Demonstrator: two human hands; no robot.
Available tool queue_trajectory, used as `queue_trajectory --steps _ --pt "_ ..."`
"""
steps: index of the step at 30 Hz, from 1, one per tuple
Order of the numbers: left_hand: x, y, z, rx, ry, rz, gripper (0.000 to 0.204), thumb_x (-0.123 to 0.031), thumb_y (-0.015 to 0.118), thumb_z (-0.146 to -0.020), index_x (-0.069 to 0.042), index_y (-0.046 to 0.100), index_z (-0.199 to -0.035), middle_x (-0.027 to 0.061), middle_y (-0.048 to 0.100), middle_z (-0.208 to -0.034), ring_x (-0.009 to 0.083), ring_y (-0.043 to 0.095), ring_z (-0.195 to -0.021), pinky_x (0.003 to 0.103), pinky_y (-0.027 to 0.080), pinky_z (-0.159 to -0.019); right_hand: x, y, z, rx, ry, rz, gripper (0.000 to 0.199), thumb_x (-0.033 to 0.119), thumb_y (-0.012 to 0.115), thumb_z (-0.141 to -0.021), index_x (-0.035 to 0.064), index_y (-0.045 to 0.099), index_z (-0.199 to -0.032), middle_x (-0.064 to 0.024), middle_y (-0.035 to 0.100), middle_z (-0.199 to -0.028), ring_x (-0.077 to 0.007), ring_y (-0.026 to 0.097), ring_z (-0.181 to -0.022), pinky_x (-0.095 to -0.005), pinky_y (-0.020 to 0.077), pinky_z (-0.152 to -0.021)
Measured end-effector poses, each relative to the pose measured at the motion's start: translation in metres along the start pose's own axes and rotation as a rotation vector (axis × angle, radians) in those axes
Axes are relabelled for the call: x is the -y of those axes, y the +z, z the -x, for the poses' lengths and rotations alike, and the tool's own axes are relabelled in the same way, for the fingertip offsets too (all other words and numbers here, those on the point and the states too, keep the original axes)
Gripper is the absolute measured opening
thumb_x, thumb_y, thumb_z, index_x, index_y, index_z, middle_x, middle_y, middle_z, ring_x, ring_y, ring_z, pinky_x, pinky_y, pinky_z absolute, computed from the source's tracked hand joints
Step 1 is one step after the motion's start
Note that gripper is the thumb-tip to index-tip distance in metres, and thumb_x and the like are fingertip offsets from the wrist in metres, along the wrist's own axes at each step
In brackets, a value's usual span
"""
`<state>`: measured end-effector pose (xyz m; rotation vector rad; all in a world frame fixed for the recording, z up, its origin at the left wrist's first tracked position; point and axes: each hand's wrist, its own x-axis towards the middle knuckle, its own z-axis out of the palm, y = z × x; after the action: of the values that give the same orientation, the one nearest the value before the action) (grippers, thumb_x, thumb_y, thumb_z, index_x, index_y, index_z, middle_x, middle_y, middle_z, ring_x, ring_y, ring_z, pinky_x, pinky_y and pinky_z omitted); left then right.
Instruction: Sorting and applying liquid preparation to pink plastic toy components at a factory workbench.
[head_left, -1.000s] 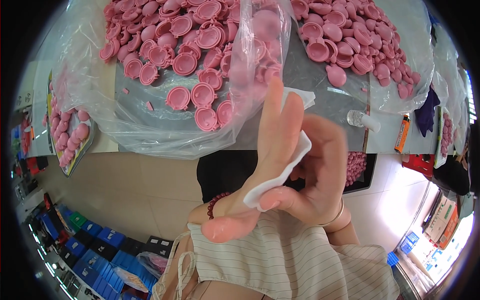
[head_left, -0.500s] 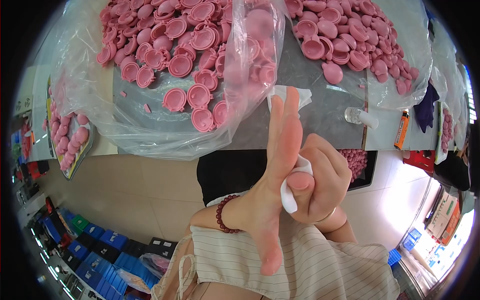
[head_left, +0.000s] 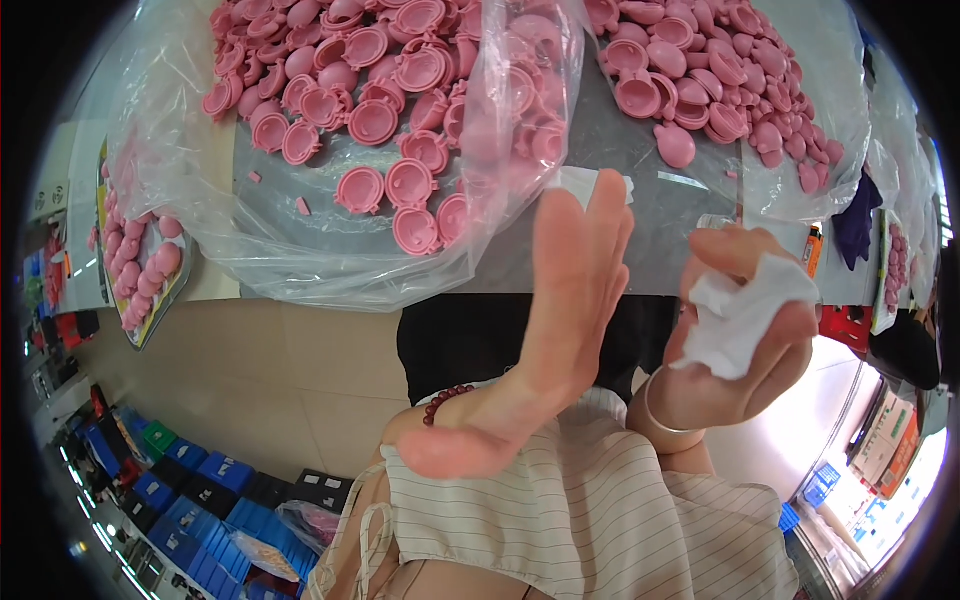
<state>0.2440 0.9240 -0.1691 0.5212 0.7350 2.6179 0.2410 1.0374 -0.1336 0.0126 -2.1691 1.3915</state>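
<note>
My left hand (head_left: 570, 300) is raised above my lap, fingers stretched out and thumb wide apart, with nothing in it. A dark red bead bracelet (head_left: 447, 402) circles that wrist. My right hand (head_left: 745, 370) is to its right, fingers curled round a crumpled white tissue (head_left: 745, 315). Beyond the left fingertips, another piece of white paper (head_left: 590, 184) lies on the grey table (head_left: 660, 215). Behind the right hand, a small clear bottle (head_left: 712, 222) is mostly hidden, and an orange lighter-like tube (head_left: 813, 248) lies close by.
Pink round plastic shells (head_left: 372, 122) are heaped on a clear plastic bag (head_left: 330, 275) at the left. A second pink pile (head_left: 690, 90) stands at the right. Pink pieces (head_left: 150, 265) fill a tray at the far left. Blue crates (head_left: 200, 520) stand on the floor.
My hands have moved apart. The right one has gone right, carrying the tissue away from the left palm, and the left hand has turned with its thumb swung outward.
</note>
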Motion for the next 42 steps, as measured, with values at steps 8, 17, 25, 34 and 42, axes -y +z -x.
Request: queue_trajectory --steps 8,17,25,34,42 --pt "0.004 -0.006 -0.014 0.034 0.024 0.421 0.121 -0.093 0.013 -0.049 -0.014 -0.025 -0.132 0.0212 -0.016 -0.141 0.0283 0.014 -0.131 0.038 -0.004 -0.102 0.01 0.004 0.016 0.283 -0.013 -0.217 0.03 0.022 0.067 -0.077 -0.0026 0.051 -0.084 -0.0115 0.056 -0.067 -0.0123 0.046 -0.052 -0.0228 0.0353 -0.046" --pt "0.021 -0.024 -0.009 0.186 0.176 0.054 0.125 -0.092 0.021 -0.048 -0.009 -0.017 -0.133 0.0229 -0.002 -0.14 0.0196 0.039 -0.106 0.035 0.008 -0.102 -0.004 0.016 0.024 0.082 -0.292 -0.023 0.023 0.012 0.066 -0.076 -0.0015 0.047 -0.08 -0.0099 0.052 -0.061 -0.0128 0.045 -0.05 -0.0226 0.0338 -0.044" --pt "0.032 -0.022 -0.011 0.202 0.27 -0.154 0.126 -0.091 0.023 -0.046 -0.008 -0.006 -0.136 0.0225 0.011 -0.139 0.0232 0.032 -0.116 0.038 0.007 -0.103 0.002 0.01 -0.007 0.037 -0.186 0.044 0.022 0.007 0.064 -0.078 0.0018 0.042 -0.075 -0.0058 0.049 -0.059 -0.01 0.039 -0.047 -0.0239 0.0275 -0.041" --pt "0.04 -0.024 -0.009 0.198 0.375 -0.407 0.129 -0.09 0.025 -0.044 -0.006 0.006 -0.139 0.022 0.025 -0.137 0.0272 0.024 -0.126 0.042 0.007 -0.105 0.003 0.002 0.003 0.134 -0.253 0.16 0.02 0.002 0.065 -0.074 -0.0007 0.045 -0.076 -0.0086 0.047 -0.058 -0.0124 0.039 -0.044 -0.022 0.0283 -0.04" --pt "0.046 -0.034 -0.006 0.15 0.513 -0.469 0.132 -0.091 0.021 -0.044 0.007 0.023 -0.132 0.0342 0.022 -0.133 0.0459 0.011 -0.128 0.053 0.003 -0.102 -0.001 0.012 0.006 0.244 -0.184 -0.074 0.026 0.007 0.065 -0.076 -0.0001 0.041 -0.078 -0.0082 0.049 -0.062 -0.011 0.042 -0.049 -0.0228 0.0327 -0.045"
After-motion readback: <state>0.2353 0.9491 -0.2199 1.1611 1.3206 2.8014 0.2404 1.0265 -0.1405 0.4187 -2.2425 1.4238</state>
